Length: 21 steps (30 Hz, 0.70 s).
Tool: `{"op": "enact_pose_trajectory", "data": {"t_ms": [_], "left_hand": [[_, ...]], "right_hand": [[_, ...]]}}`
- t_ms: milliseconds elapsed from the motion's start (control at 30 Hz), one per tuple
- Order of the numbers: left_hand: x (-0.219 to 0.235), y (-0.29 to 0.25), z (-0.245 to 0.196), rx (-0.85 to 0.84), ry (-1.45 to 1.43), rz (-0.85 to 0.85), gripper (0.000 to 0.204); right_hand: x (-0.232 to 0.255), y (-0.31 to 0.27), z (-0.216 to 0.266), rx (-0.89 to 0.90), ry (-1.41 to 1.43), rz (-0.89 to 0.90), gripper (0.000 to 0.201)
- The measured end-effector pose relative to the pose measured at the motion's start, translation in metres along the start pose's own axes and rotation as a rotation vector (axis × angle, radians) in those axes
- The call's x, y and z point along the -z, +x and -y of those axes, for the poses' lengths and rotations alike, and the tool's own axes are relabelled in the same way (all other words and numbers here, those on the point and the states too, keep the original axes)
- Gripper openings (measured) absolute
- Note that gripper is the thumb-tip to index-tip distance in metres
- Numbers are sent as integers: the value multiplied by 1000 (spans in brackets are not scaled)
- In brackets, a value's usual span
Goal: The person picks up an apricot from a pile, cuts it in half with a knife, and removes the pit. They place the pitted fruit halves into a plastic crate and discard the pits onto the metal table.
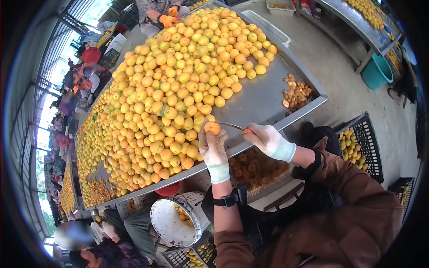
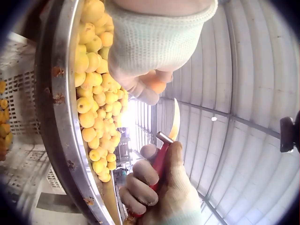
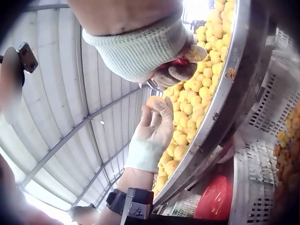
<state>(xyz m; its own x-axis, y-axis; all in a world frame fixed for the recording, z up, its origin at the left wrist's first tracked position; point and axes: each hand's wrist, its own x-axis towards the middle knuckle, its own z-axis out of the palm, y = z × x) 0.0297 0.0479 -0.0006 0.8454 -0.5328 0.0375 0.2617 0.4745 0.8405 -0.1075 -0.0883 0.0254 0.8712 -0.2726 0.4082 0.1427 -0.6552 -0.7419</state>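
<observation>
My left hand (image 1: 212,139), in a white glove, pinches an orange apricot (image 1: 212,128) at its fingertips just above the near rim of the metal table (image 1: 263,100). My gloved right hand (image 1: 255,135) grips a small knife by its red handle (image 2: 158,161). The curved blade (image 1: 230,125) points left and reaches the fruit. From the left wrist view the apricot (image 2: 157,85) sits under the glove with the blade (image 2: 176,119) just below it. The right wrist view shows my left hand (image 3: 154,123) with its fingers wrapped around the fruit (image 3: 152,101).
A large heap of yellow apricots (image 1: 178,85) covers the table, with a small pile of pits (image 1: 296,94) at its right end. Black crates of fruit (image 1: 362,143) stand to my right, and a white bucket (image 1: 172,221) sits below. A teal bucket (image 1: 376,71) stands on the floor. People work alongside.
</observation>
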Motion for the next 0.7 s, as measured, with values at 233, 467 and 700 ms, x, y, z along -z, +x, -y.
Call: {"op": "enact_pose_trajectory", "data": {"t_ms": [233, 467, 700], "left_hand": [[-14, -1, 9, -89, 205, -18, 53], [-18, -4, 13, -185, 279, -21, 55], [-26, -12, 16, -113, 318, 3, 46]], "right_hand": [[5, -9, -1, -130, -6, -23, 20], [1, -20, -3, -114, -85, -52, 27], [-16, -23, 1, -266, -107, 4, 32]]}}
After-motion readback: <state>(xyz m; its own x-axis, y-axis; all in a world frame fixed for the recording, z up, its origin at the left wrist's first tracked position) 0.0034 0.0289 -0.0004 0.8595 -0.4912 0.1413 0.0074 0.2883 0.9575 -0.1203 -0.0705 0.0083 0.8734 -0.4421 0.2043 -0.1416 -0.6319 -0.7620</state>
